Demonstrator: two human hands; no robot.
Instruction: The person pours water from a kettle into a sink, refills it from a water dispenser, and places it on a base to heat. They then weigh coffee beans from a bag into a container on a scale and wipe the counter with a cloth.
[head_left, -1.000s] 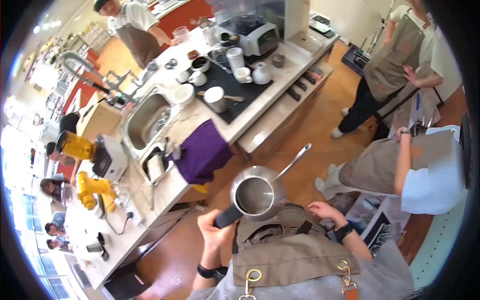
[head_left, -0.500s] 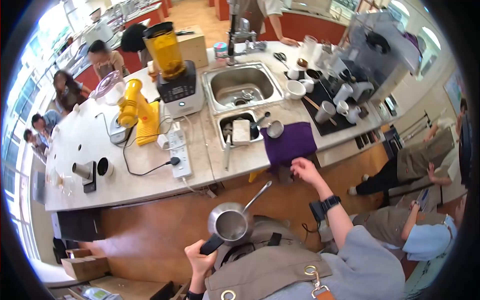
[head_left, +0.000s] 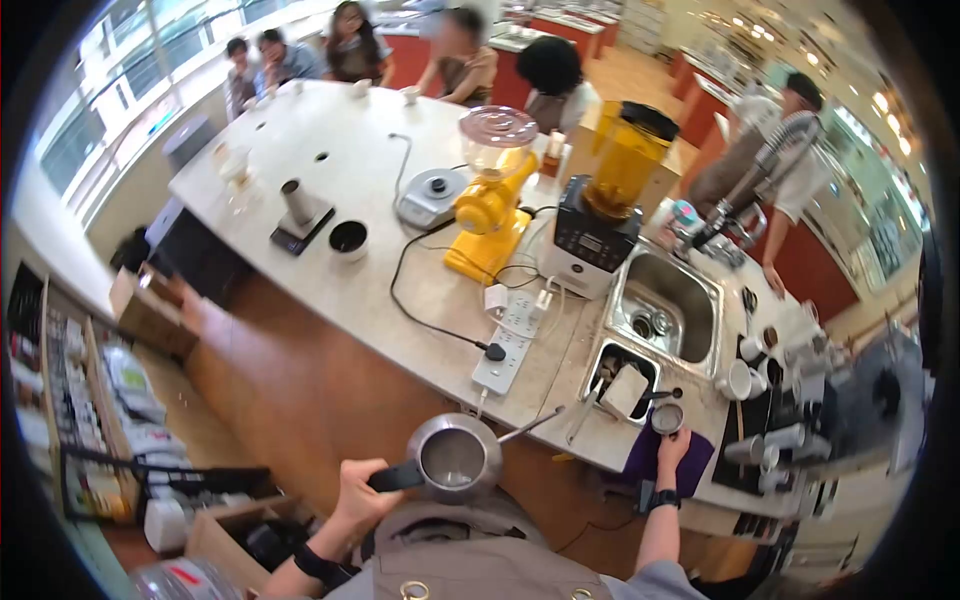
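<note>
We grip the pot [head_left: 452,458] handle in our left hand [head_left: 360,497], best held level; our right hand [head_left: 672,447] touches the small cup [head_left: 667,417], grip unclear.

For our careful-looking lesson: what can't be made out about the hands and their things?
Head view: whether the pot in the left hand holds anything; blurred.
Head view: whether the right hand touches the small metal cup; too small.
Head view: purple cloth, partly under that hand.

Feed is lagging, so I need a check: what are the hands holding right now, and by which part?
The left hand grips the metal pot by its black handle. The right hand reaches a small metal cup; whether it grips cannot be told.
</note>
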